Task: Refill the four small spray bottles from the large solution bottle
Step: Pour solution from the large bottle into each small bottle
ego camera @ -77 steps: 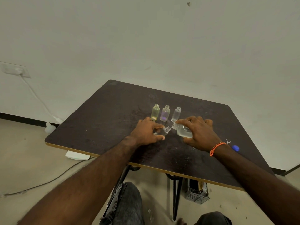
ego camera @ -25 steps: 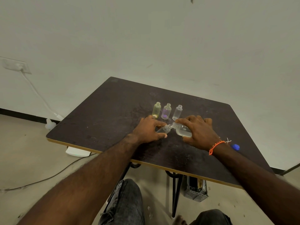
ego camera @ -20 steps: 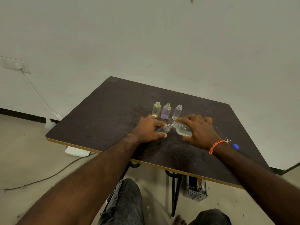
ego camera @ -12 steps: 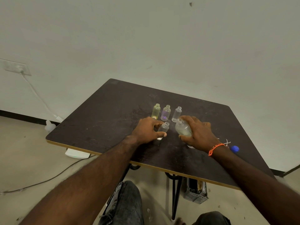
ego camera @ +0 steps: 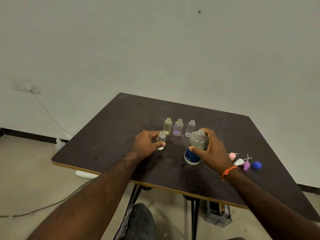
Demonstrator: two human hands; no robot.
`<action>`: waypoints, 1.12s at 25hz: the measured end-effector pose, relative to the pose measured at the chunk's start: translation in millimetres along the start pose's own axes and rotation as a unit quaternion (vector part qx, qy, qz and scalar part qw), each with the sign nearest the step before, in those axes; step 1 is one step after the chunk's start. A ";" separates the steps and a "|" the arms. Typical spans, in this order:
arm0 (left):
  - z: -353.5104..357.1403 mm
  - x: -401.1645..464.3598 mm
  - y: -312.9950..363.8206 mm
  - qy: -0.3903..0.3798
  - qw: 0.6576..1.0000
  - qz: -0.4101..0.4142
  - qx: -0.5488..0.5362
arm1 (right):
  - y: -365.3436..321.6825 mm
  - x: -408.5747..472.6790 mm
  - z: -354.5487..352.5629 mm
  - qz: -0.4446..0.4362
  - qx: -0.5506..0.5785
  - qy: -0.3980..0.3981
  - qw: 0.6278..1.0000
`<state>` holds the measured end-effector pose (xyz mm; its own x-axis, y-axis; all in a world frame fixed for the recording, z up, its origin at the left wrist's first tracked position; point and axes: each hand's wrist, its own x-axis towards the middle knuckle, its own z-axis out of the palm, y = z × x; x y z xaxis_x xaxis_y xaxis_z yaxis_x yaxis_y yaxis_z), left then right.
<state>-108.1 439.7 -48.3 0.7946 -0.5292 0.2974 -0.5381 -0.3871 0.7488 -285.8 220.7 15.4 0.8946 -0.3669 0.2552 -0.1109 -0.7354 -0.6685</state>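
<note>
We note the left hand (ego camera: 147,145) pinching the small bottle (ego camera: 162,138) upright on the tabletop (ego camera: 107,135) to steady it, while the right hand (ego camera: 212,149) wraps the uncapped large bottle (ego camera: 196,148) standing beside it, apparently between pours.

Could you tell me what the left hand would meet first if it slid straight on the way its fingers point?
Probably the yellow bottle, just beyond the small bottle the left hand holds; depth is unclear.
</note>
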 end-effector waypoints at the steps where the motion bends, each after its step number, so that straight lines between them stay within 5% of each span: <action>1: -1.6 1.3 -1.7 0.007 1.000 -0.002 0.009 | 2.7 0.3 0.8 0.006 0.011 0.004 1.000; 8: -19.3 32.7 -18.1 0.055 0.992 -0.044 0.108 | 15.7 1.2 4.3 0.003 0.065 -0.005 0.998; 20: -5.8 64.1 -43.9 0.079 0.990 -0.097 0.065 | 25.5 6.1 5.7 -0.003 0.094 -0.011 0.995; 25: -7.3 55.0 -1.8 0.191 0.966 0.024 0.175 | 21.3 4.3 4.8 -0.002 0.093 -0.011 0.996; 28: 0.2 68.2 22.3 0.119 0.963 0.030 0.240 | 19.8 2.8 4.6 -0.004 0.089 -0.007 0.996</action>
<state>-65.9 394.8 -11.4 0.7690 -0.3958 0.5020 -0.6079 -0.6958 0.3825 -283.5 207.7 -0.3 0.9014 -0.3520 0.2523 -0.0263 -0.6260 -0.7794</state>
